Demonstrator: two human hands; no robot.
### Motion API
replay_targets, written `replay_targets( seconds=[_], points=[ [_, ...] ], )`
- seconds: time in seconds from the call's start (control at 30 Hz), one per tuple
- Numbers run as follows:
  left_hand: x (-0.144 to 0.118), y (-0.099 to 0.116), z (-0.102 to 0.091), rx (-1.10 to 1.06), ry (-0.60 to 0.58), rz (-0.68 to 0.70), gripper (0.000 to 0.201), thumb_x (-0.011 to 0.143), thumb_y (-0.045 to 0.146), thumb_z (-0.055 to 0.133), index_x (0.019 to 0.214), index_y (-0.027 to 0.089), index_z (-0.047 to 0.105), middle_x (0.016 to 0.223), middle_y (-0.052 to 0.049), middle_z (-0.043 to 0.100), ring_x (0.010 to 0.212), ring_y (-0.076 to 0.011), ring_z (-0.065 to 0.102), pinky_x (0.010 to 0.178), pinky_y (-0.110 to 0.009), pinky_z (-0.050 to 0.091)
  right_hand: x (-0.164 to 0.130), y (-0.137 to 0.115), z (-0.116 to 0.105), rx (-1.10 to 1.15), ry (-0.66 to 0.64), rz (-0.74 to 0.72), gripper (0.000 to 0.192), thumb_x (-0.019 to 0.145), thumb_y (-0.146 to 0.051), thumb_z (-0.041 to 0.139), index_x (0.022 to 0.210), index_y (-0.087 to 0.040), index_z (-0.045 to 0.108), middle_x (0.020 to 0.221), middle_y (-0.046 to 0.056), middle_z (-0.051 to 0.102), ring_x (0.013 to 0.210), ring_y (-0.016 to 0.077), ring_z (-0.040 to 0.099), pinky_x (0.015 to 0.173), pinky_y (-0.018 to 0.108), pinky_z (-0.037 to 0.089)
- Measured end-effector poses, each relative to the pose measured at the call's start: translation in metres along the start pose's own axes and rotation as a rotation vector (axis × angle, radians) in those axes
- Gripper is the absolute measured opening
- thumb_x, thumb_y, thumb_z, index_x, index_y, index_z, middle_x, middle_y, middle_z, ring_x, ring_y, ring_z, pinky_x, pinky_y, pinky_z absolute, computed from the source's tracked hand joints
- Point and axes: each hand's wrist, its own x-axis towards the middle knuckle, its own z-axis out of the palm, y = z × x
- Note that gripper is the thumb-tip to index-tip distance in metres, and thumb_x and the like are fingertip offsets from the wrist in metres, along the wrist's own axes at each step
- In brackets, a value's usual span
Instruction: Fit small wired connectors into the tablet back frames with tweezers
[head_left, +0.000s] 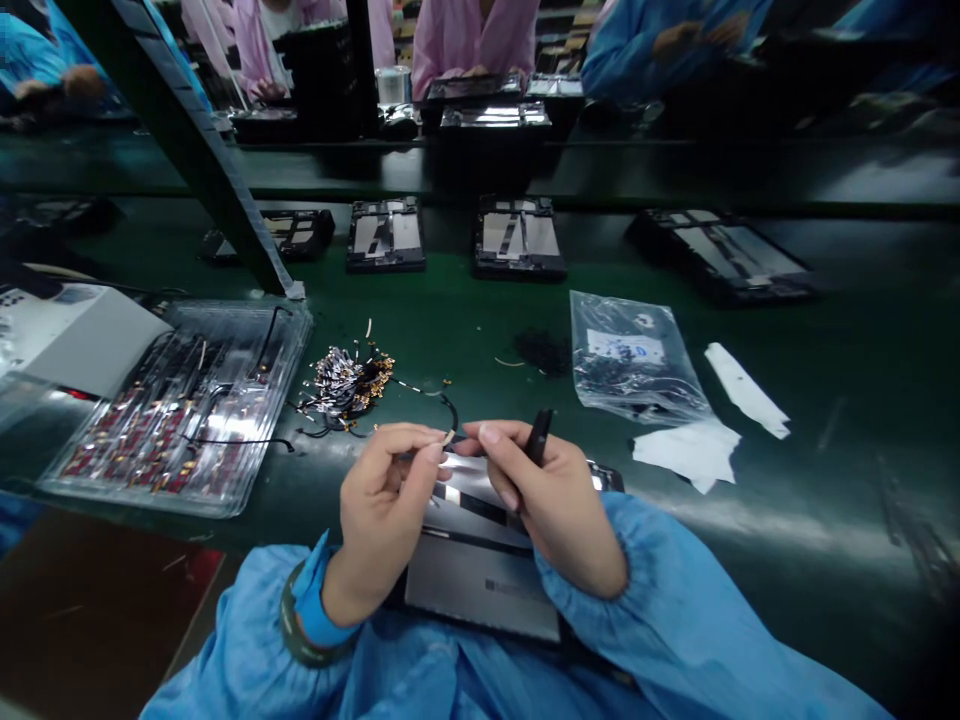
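My left hand (pixel 394 500) pinches a short, thin cable (pixel 450 437) with a tan end between thumb and forefinger. Close beside it, my right hand (pixel 551 495) is closed around a slim black hand tool (pixel 538 437), whose exact kind I cannot make out. Its thumb and forefinger meet near the cable, and whether they also grip it is unclear. Beneath both hands lies an opened flat device (pixel 480 590) with a grey panel, partly covered by my hands and sleeve. A heap of small cables with gold connectors (pixel 345 380) sits just beyond my left hand.
Clear plastic trays (pixel 259 400) of small parts stand left, beside a white box (pixel 112 335). A zip bag (pixel 634 350) and white paper scraps (pixel 690 450) lie right. Several devices (pixel 517 237) line the back. A slanted post (pixel 187 150) rises left; co-workers (pixel 476 40) sit opposite.
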Motion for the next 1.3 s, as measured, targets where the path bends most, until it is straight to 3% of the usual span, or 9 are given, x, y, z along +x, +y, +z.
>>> replay_targets(
  seconds=[0.1,0.2,0.3,0.37,0.43,0.57,0.67,0.93,1.3],
  points=[
    [-0.001,-0.002,0.000,0.112,-0.074,0.114,0.013,0.084,0.009,0.057,0.090,0.019,0.062,0.089,-0.002,0.065,0.084,-0.0123,0.063,0.068,-0.021,0.056,-0.001,0.001,0.002,-0.003,-0.046,0.003,0.032,0.074,-0.047,0.068,0.084,-0.017,0.071,0.045,-0.005,0.050,0.038,0.0058,0.034,0.040,0.022,0.028],
    [-0.004,0.000,-0.001,0.174,-0.143,0.180,0.016,0.083,0.007,0.057,0.091,0.020,0.062,0.089,-0.002,0.066,0.087,-0.0121,0.062,0.078,-0.024,0.053,0.000,0.000,0.003,-0.016,-0.027,0.026,0.028,0.072,-0.043,0.070,0.073,-0.016,0.068,0.039,-0.008,0.038,0.035,0.0053,0.030,0.037,0.021,0.024],
    [-0.007,0.002,-0.003,0.137,-0.075,0.110,0.016,0.086,0.008,0.053,0.095,0.020,0.058,0.095,-0.003,0.067,0.087,-0.0119,0.063,0.080,-0.026,0.053,0.001,0.001,0.002,-0.031,0.035,0.001,0.025,0.076,-0.041,0.065,0.070,-0.017,0.063,0.038,-0.008,0.039,0.035,0.0064,0.032,0.036,0.021,0.026],
    [-0.007,0.003,-0.004,0.168,0.012,0.122,0.014,0.087,0.009,0.052,0.094,0.020,0.056,0.094,-0.003,0.066,0.086,-0.0121,0.064,0.081,-0.027,0.053,-0.001,0.002,0.001,-0.124,0.090,-0.076,0.023,0.080,-0.039,0.060,0.071,-0.018,0.062,0.043,-0.005,0.049,0.035,0.0078,0.038,0.036,0.022,0.030],
    [-0.005,0.002,-0.004,0.278,0.036,0.164,0.010,0.085,0.010,0.055,0.090,0.019,0.056,0.086,-0.001,0.065,0.082,-0.0115,0.064,0.078,-0.024,0.052,-0.004,0.004,0.000,-0.323,0.141,-0.246,0.018,0.083,-0.034,0.058,0.075,-0.019,0.063,0.056,-0.001,0.062,0.040,0.0094,0.048,0.039,0.022,0.037],
    [-0.003,0.000,-0.001,0.422,-0.028,0.132,0.004,0.084,0.014,0.058,0.087,0.018,0.058,0.077,0.001,0.065,0.069,-0.0093,0.063,0.063,-0.017,0.051,-0.012,0.008,0.002,-0.765,0.168,-0.778,0.006,0.085,-0.018,0.057,0.086,-0.018,0.063,0.075,0.002,0.072,0.056,0.0114,0.064,0.057,0.021,0.049],
    [-0.004,-0.002,0.001,0.407,-0.022,0.098,0.005,0.084,0.018,0.058,0.089,0.018,0.059,0.080,0.000,0.066,0.067,-0.0098,0.064,0.061,-0.017,0.052,-0.014,0.012,0.003,-0.905,0.105,-0.972,0.008,0.086,-0.012,0.054,0.090,-0.016,0.061,0.081,0.005,0.073,0.066,0.0128,0.068,0.066,0.021,0.050],
    [-0.008,-0.004,-0.001,0.401,-0.015,0.015,0.009,0.084,0.023,0.057,0.091,0.019,0.062,0.081,-0.001,0.068,0.065,-0.0110,0.065,0.059,-0.019,0.053,-0.015,0.014,0.002,-0.929,-0.025,-1.016,0.013,0.087,-0.009,0.051,0.095,-0.015,0.058,0.085,0.007,0.073,0.070,0.0137,0.069,0.067,0.022,0.051],
    [-0.007,-0.006,-0.002,0.442,-0.037,0.069,0.008,0.085,0.020,0.056,0.089,0.018,0.063,0.079,-0.001,0.067,0.063,-0.0097,0.063,0.061,-0.018,0.052,-0.015,0.016,0.002,-0.942,-0.027,-0.975,0.010,0.089,-0.015,0.049,0.090,-0.018,0.058,0.078,0.003,0.072,0.059,0.0128,0.066,0.057,0.023,0.048]
  ],
)
